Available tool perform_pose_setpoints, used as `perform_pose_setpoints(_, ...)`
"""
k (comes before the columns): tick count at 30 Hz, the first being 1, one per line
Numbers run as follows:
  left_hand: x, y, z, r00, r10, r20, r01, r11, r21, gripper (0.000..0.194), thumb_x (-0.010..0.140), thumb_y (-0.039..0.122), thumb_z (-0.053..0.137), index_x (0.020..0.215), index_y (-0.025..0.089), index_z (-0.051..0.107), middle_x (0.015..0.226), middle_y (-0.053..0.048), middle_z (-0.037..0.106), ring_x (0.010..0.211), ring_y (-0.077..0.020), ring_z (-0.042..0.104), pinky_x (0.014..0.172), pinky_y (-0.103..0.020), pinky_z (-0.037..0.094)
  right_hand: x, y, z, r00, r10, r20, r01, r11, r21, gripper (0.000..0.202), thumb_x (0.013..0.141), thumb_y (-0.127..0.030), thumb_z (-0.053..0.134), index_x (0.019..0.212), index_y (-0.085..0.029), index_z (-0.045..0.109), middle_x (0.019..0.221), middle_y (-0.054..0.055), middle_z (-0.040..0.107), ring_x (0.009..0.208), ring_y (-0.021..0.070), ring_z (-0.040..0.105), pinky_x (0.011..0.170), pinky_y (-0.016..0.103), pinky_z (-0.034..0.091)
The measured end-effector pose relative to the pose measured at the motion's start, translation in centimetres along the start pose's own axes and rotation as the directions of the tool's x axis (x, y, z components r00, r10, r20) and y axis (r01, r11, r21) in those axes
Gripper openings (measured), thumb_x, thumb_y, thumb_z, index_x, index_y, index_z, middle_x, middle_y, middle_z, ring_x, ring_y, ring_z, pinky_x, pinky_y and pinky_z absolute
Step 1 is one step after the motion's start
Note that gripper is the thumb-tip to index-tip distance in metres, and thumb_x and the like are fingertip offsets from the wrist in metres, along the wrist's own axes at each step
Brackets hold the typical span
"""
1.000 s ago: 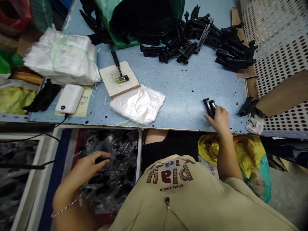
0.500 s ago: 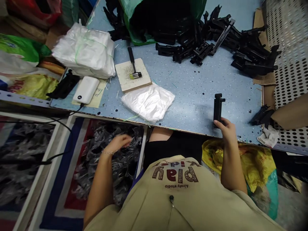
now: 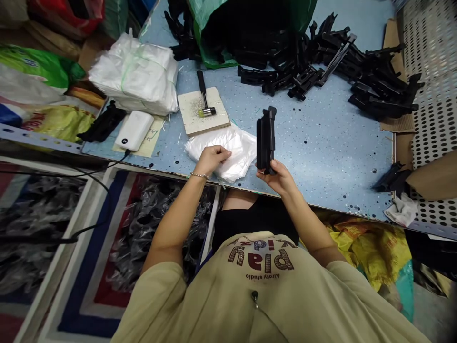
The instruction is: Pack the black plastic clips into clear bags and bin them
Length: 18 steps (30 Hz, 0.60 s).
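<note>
Upright in my right hand (image 3: 278,177) is a black plastic part (image 3: 265,138), gripped at its lower end just right of the plastic bags. My left hand (image 3: 213,159) rests on the pile of clear plastic bags (image 3: 237,152) near the table's front edge. Its fingers are pinched together over the top bag; whether they have hold of its film is too small to tell. Behind the bags, a hammer (image 3: 204,97) with a black handle lies on a square wooden board (image 3: 189,119).
Many black parts (image 3: 307,81) are heaped along the back, by a green bag (image 3: 210,28). At the left are a tied white stack (image 3: 135,71) and a white power bank (image 3: 134,131). Below the table's front edge, a bin (image 3: 143,228) holds bagged items.
My right hand has carried the black part leftward to beside the bags. My left hand has moved up and right from over the bin onto the bag pile.
</note>
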State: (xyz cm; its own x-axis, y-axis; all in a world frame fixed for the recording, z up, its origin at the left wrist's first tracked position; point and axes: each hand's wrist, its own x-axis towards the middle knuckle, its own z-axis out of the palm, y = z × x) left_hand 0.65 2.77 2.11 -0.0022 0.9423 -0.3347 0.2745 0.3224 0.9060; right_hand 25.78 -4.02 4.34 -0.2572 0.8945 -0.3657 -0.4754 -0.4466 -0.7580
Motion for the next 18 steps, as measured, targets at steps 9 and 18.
perform_pose_setpoints(9, -2.0, -0.3, 0.0, 0.906, 0.421, -0.042, -0.383, 0.859, 0.341, 0.011, 0.085, 0.014, 0.060, 0.086, 0.020, 0.069, 0.107, -0.009, 0.076, 0.102, -0.0247, 0.067, 0.096, -0.042, 0.056, 8.5, 3.3, 5.2, 0.992, -0.046, -0.119, 0.075, 0.965, 0.250, 0.028, 0.077, -0.045, 0.085, 0.088, -0.025, 0.068, 0.087, 0.000, 0.074, 0.088, 0.0171, 0.068, 0.099, 0.037, 0.060)
perform_pose_setpoints(18, -1.2, -1.1, -1.9, 0.819, 0.554, 0.149, -0.527, 0.623, 0.579, 0.063, 0.088, 0.002, 0.050, 0.149, 0.018, 0.057, 0.157, -0.014, 0.055, 0.139, -0.0265, 0.060, 0.122, -0.043, 0.051, 0.0, 2.4, 0.8, 0.923, 0.322, 0.210, -0.378, 0.859, 0.344, 0.029, 0.100, -0.046, 0.060, 0.103, -0.018, 0.068, 0.098, 0.008, 0.076, 0.068, 0.0131, 0.060, 0.062, 0.025, 0.060)
